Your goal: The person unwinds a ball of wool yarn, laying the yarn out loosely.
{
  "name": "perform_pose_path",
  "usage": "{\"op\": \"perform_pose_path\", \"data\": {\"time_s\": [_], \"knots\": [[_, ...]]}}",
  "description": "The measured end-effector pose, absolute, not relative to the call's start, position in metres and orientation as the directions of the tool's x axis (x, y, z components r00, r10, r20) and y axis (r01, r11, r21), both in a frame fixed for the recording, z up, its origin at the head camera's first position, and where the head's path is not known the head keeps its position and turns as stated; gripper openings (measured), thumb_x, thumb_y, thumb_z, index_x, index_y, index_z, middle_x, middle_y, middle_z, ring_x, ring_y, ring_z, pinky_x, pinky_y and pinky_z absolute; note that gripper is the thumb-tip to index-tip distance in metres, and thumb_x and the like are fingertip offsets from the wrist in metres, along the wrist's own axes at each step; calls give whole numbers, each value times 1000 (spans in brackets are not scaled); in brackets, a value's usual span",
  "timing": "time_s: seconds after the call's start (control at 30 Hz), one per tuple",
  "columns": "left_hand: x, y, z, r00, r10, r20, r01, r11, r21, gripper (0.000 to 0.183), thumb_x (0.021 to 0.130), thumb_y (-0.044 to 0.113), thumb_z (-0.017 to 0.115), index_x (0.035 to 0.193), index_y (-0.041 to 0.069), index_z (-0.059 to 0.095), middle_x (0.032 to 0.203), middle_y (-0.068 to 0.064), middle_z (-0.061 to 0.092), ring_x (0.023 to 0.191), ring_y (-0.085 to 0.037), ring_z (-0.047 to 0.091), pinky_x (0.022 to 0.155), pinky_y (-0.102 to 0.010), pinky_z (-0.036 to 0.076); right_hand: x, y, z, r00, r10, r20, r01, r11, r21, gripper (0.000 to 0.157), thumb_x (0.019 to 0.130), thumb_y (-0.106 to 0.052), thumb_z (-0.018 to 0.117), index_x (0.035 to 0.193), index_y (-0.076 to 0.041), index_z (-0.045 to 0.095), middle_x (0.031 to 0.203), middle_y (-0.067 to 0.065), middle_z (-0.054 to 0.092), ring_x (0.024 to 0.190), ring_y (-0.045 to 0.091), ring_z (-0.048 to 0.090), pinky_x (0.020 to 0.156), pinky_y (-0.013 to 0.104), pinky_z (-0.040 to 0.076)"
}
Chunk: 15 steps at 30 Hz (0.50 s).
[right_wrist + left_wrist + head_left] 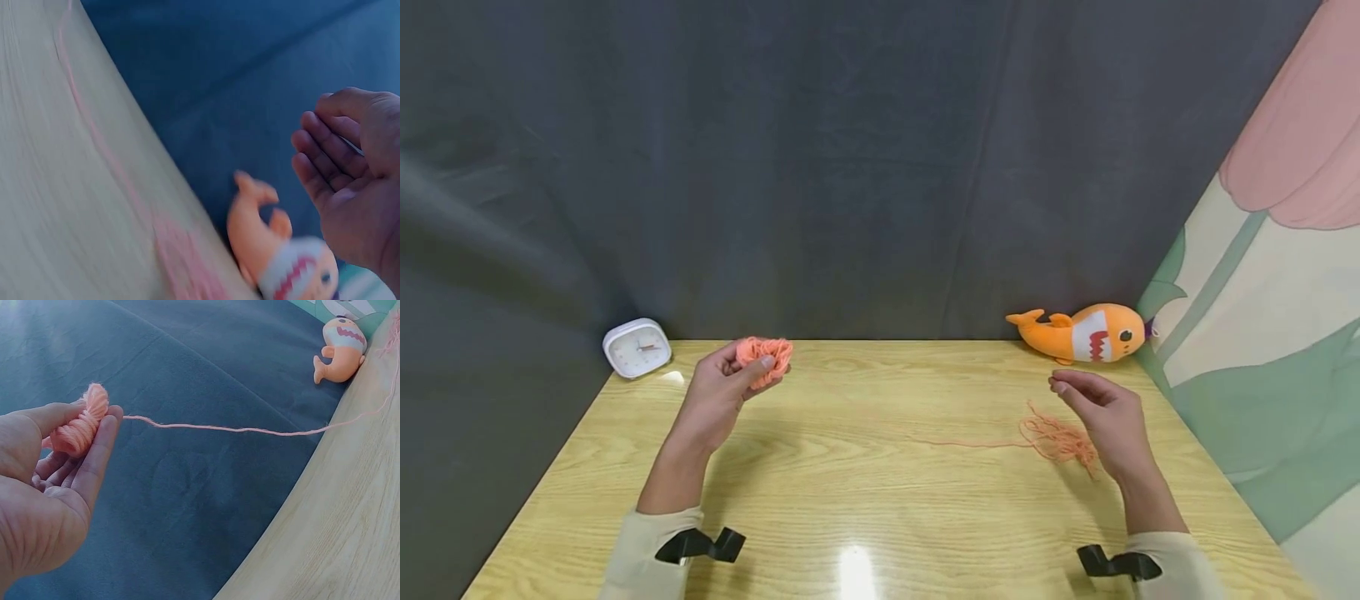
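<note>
In the head view a small wound ball of coral yarn (765,360) is up above the table's left side. My left hand (718,396) holds it between thumb and fingers. A strand of yarn (237,430) leaves the ball and runs toward the table in the left wrist view. On the table's right side lies a loose heap of the same yarn (1060,440). My right hand (1108,417) hovers above and beside that heap. Its fingers are loosely bent, with thumb and forefinger close together, and no yarn shows between them in the right wrist view.
An orange plush shark (1090,333) lies at the back right of the wooden table (865,492). A white clock (637,347) stands at the back left corner. Behind the table hangs a dark cloth (820,167), and a flower-patterned panel (1262,350) borders the right.
</note>
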<state>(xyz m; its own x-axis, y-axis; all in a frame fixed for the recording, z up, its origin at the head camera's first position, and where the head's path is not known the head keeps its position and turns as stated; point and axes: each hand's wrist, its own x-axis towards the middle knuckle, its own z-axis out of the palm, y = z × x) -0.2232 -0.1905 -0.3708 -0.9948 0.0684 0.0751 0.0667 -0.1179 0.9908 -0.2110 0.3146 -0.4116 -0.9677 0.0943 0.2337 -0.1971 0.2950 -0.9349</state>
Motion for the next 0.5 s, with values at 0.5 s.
{"op": "perform_pose_path", "data": {"time_s": [0.5], "knots": [[-225,-190,-374,-994,79,75,65,-115,991,31,101,9,67,128,-4,61,105,8,74,96,-6,74,87,-23,61,-238,177,-401,-948,-111,297,-303,39,-952,34,98,-13,71,124,10,67,109,-7,77,103,6,72,93,19,58]]}}
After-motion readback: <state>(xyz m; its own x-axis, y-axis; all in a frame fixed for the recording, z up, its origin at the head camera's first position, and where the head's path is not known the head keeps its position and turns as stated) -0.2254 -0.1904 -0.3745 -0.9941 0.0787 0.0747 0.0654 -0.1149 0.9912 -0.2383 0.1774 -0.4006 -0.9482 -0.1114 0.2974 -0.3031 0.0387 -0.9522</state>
